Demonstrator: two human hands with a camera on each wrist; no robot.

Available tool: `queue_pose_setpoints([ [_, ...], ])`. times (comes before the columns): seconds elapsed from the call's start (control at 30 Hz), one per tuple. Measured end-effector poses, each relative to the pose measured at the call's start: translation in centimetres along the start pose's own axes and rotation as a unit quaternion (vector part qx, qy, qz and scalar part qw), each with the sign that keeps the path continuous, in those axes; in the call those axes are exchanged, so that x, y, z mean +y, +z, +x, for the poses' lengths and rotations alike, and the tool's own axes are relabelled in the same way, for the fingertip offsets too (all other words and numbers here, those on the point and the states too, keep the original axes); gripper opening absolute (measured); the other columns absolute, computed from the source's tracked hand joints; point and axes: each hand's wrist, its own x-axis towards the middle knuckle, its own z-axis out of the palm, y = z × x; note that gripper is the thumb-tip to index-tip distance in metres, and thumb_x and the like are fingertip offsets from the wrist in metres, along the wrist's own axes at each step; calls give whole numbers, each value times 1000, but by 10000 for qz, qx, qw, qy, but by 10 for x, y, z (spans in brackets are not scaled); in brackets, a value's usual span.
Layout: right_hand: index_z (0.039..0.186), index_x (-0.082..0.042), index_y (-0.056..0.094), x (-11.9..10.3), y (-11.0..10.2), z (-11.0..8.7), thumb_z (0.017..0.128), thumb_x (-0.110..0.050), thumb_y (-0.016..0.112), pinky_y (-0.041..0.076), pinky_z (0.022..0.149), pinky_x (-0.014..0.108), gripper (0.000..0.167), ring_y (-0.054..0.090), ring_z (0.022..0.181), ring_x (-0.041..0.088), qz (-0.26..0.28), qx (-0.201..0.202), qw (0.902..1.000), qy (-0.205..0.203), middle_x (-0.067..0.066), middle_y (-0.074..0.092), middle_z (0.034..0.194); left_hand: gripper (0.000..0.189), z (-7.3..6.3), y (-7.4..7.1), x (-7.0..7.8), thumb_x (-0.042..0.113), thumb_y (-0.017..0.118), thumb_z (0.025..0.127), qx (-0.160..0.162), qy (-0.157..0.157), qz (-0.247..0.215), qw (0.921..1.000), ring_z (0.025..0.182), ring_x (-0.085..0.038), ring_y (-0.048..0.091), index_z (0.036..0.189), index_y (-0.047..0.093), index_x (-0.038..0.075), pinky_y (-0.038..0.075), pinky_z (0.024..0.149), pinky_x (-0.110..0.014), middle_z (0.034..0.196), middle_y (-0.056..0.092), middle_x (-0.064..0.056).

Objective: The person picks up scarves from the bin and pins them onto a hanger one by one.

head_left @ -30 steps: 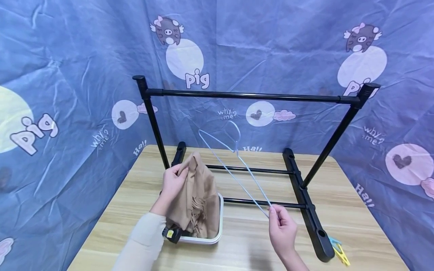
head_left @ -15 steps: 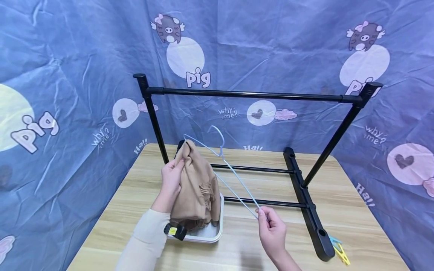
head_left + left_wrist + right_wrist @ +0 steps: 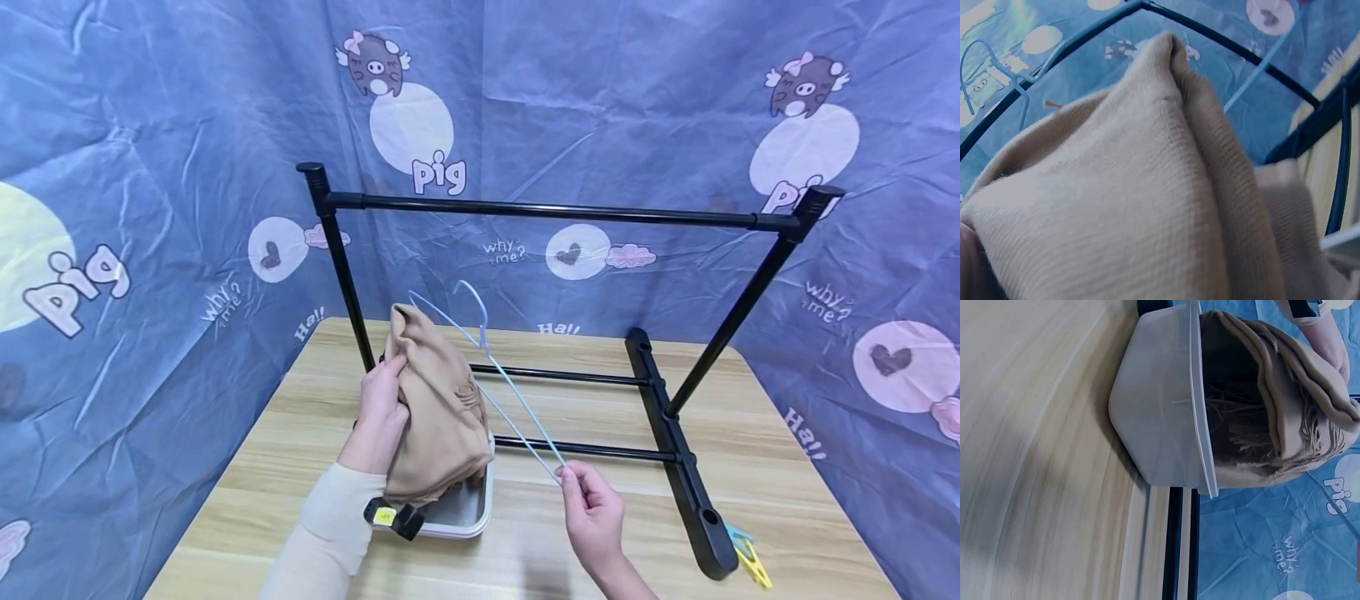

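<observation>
My left hand (image 3: 381, 410) grips a folded tan scarf (image 3: 437, 412) by its left side, lifting it over a white basin (image 3: 487, 504). Fringe shows on the scarf's right side, and the right wrist view has its lower folds (image 3: 1291, 400) hanging at the basin's mouth. Between thumb and fingers, my right hand (image 3: 594, 510) pinches one end of a light blue wire hanger (image 3: 482, 335). The hanger slants up to the left, hook at the top. Its far end rises just behind the scarf's upper corner, and part of its lower wire is hidden by the cloth.
A black garment rack stands on the wooden table (image 3: 285, 450), its top bar (image 3: 555, 212) beyond the hands and its right foot (image 3: 682, 467) lying right of the hanger. Blue and yellow clothes pegs (image 3: 752, 562) lie beside that foot. A printed blue curtain (image 3: 637, 100) surrounds the table.
The hanger and right hand have moved left, bringing the hanger's far end behind the scarf. The left hand has turned the scarf, and more of the basin's inside now shows.
</observation>
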Motion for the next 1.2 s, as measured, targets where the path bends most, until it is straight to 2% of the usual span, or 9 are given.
queue_pose_setpoints([
  [0.13,74,11,55,-8,3,3,72,26,43,29,37,16,19,33,43,3,203,-166,9995,148,-1,53,60,10,-1,1,1,-1,51,81,-66,-232,-427,9988,74,-14,56,91,50,0,43,73,-27,79,58,-3],
  [0.27,74,14,53,-13,5,3,70,30,40,34,41,20,21,40,48,5,404,-321,9983,273,-2,58,69,19,-3,2,-1,-2,49,82,-71,-403,-596,9974,81,-15,55,101,50,-2,41,79,-28,86,57,-5],
  [0.43,75,12,53,-12,5,1,71,30,40,27,37,22,23,30,43,12,647,-587,9959,252,3,51,62,33,-2,4,-3,-3,48,83,-114,-728,-812,9940,96,-17,49,115,44,-4,38,84,-27,105,51,-9],
  [0.63,76,6,55,-10,5,-1,74,24,41,21,34,17,23,25,40,8,800,-838,9925,383,1,35,50,42,-1,5,-6,-3,44,85,-187,-1128,-1386,9837,113,-18,38,126,34,-2,32,91,-26,127,38,-11],
  [0.87,76,10,52,-14,5,5,73,29,35,21,32,15,25,25,37,9,1277,-1285,9827,391,2,31,46,39,-2,10,-15,-2,43,86,-256,-1442,-2057,9676,117,-17,35,124,34,2,30,93,-26,130,35,-9],
  [0.93,76,11,50,-15,4,7,71,31,33,22,32,15,26,25,37,10,1394,-1408,9793,421,3,31,46,39,-2,11,-18,-3,42,86,-264,-1382,-2151,9664,116,-17,35,124,33,2,30,92,-26,130,36,-8],
  [1.07,75,12,49,-17,4,9,70,34,30,21,32,17,30,25,37,13,1561,-1564,9737,553,5,30,46,39,-6,14,-25,-4,42,86,-170,-1040,-2004,9740,115,-18,36,124,33,-2,32,90,-26,128,37,-10],
  [1.13,76,9,51,-17,3,9,71,32,30,21,32,17,32,25,37,13,1595,-1595,9721,649,5,30,46,34,-7,15,-27,-6,44,84,7,-847,-1891,9783,114,-20,39,118,39,-4,35,88,-26,124,41,-13],
  [1.2,77,8,52,-21,3,12,72,32,30,21,31,17,33,24,36,14,1634,-1604,9707,730,5,30,45,31,-8,17,-28,-7,46,83,42,-721,-1862,9799,112,-20,40,115,42,-5,35,88,-26,122,43,-14],
])
